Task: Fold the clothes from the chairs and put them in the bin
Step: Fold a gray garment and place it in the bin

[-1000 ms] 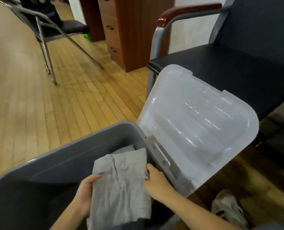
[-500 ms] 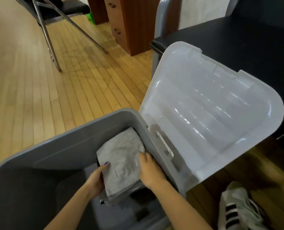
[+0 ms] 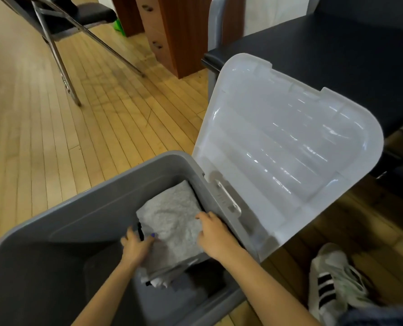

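Observation:
A folded grey garment (image 3: 174,220) lies on a small stack of clothes inside the grey bin (image 3: 97,203), against its right wall. My left hand (image 3: 135,247) holds the garment's left edge, thumb on top. My right hand (image 3: 213,234) grips its right edge beside the bin wall. White and dark folded pieces (image 3: 158,282) show under the stack's near end. The bin's clear lid (image 3: 287,147) stands open to the right.
A black padded armchair (image 3: 336,55) stands behind the lid. A folding metal chair (image 3: 61,27) is at the far left on the wooden floor (image 3: 54,137). A brown wooden cabinet (image 3: 172,31) stands at the back. A white striped sneaker (image 3: 329,285) is at the lower right.
Both hands have carried the grey garment down from the bin's rim onto the stack inside. The view has tilted downward and closer to the bin.

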`<state>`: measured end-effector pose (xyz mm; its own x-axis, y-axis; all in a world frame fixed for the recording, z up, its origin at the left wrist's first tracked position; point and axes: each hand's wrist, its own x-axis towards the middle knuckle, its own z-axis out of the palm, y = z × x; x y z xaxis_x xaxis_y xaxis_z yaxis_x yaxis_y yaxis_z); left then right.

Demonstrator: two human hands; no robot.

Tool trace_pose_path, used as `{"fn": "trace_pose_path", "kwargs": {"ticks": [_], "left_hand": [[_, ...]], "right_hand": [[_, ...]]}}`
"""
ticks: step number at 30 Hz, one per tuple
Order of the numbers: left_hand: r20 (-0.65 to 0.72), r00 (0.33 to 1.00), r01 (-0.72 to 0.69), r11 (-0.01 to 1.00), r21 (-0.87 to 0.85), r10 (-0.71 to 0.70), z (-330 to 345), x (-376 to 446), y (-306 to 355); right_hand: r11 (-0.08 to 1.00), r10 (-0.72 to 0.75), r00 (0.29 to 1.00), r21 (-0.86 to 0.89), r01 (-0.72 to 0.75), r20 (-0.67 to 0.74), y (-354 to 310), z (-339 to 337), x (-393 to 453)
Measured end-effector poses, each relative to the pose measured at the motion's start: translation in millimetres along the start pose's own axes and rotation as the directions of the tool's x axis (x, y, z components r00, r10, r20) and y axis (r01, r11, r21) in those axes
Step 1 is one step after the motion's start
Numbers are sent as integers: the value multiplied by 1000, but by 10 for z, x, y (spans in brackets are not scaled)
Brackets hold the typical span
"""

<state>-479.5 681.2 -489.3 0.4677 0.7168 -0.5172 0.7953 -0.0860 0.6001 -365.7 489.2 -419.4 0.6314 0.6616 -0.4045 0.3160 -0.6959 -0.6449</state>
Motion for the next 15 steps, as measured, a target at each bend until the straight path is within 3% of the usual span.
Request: {"fn": "trace_pose_path", "kwargs": {"ticks": [1,2,3,4,5,7,10,15], "left_hand": [[-88,981,-154,969,195,174,24,-12,30],[-92,904,-351,847,398,418,46,6,42],[6,801,-502,665,553,599,51,23,94],[132,725,-580,496,646,676,73,125,131],[239,703,-623,418,661,670,122,186,219],[330,778,-617,547,566,535,278,295,323],[328,836,-549,702,454,441,480,428,379],[338,883,-469,649,599,326,566,669,488]], "right_hand": [[997,-9,1000,79,7,23,-13,-81,-45],[987,-16,998,158,7,54,-27,-167,-89],[975,-29,995,223,7,93,-50,-251,-131],[966,-46,992,260,13,121,-75,-326,-161],[960,-58,991,279,23,120,-98,-398,-184],[945,-45,997,326,24,56,-141,-537,-203],[912,-12,1000,409,21,-24,-169,-734,-233],[910,17,1000,414,-9,-15,-46,-1038,-293]]}}
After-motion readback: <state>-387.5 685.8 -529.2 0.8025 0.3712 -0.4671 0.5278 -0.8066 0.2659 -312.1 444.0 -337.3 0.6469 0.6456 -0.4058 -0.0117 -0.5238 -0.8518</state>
